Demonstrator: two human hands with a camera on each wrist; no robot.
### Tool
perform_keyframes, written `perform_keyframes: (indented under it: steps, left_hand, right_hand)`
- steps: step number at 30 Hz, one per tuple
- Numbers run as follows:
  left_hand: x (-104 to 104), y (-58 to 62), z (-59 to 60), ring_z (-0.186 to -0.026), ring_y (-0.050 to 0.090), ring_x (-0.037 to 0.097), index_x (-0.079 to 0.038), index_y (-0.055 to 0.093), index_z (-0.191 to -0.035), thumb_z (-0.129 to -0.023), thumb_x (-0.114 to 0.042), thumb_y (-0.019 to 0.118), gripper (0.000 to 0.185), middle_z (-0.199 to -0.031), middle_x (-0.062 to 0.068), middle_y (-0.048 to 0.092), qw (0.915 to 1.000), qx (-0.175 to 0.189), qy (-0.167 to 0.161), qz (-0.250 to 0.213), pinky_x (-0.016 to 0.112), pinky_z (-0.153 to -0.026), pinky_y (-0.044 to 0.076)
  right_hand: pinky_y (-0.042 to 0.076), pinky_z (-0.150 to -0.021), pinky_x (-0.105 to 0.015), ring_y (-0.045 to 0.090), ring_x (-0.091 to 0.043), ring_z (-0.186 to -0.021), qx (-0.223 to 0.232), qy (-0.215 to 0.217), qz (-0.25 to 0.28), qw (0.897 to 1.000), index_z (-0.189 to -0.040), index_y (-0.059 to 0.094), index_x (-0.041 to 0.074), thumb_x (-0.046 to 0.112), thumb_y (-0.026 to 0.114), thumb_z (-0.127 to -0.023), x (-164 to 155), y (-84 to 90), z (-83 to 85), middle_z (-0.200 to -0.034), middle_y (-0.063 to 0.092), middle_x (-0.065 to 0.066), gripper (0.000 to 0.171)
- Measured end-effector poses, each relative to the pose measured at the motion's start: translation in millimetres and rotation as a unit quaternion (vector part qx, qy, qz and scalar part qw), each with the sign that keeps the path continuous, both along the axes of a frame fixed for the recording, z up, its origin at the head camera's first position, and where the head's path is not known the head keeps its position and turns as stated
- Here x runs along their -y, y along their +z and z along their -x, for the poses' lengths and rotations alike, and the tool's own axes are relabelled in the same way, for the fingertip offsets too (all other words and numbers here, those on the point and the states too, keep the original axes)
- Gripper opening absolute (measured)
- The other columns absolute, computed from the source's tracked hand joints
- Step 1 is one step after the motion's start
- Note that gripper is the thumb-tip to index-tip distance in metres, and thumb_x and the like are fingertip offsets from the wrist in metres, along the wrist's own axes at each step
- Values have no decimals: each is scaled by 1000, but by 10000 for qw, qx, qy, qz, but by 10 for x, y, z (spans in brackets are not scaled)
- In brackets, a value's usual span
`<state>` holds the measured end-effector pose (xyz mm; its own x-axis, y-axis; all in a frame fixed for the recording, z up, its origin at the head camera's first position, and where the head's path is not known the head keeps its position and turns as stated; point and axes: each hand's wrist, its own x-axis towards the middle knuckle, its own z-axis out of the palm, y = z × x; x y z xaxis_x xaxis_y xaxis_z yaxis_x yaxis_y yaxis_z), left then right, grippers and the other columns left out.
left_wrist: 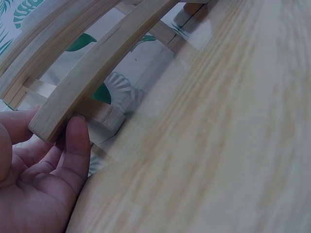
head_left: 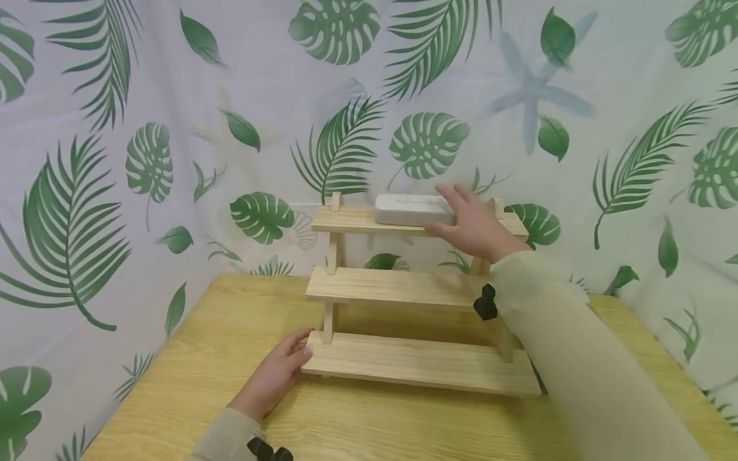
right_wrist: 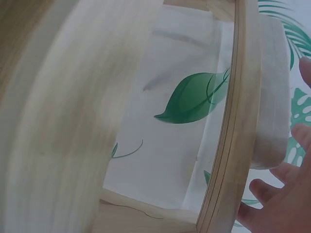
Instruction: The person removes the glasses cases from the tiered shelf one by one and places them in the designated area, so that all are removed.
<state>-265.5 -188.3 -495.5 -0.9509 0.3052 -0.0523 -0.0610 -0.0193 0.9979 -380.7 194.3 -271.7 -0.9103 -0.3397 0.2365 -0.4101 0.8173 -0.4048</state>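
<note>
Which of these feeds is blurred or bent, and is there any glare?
Head view: even light, sharp; soft shadow under the wooden rack. Left wrist view: table smeared, pale glare streak across it; left hand fairly clear. Right wrist view: near shelf blurred and bowed by the lens; white case soft, right hand cropped.

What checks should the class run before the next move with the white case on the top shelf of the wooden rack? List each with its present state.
1. White case lies flat on the top shelf: ok.
2. Right hand is at the case's right end, fingers spread: ok.
3. Right hand has a firm grip on the case: cannot tell.
4. Left hand touches the bottom shelf at its left end: ok.
5. Rack stands with its bottom shelf on the table: ok.
6. Middle shelf bears nothing in view: ok.
</note>
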Motion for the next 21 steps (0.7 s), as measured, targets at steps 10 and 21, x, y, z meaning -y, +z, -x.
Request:
perform_keyframes:
  steps: [10,21]
  left_hand:
    - [24,16,7,-115,55,26,-8,24,-160,-110,-23,47,57,-135,21,46,9999,83,36,84,37,-96,44]
    - [27,-28,27,-112,57,27,-9,25,-160,-109,-23,49,57,-134,21,48,9999,118,15,37,38,-95,46]
  right_hand:
    - [18,-114,-65,13,-46,-149,7,-163,-145,9998,-164,15,15,56,57,-98,62,26,134,-166,8,-23,89]
    - [16,-116,-63,13,-43,-150,-139,-246,-297,9992,-164,16,15,54,56,-98,176,76,260,-165,13,-24,87]
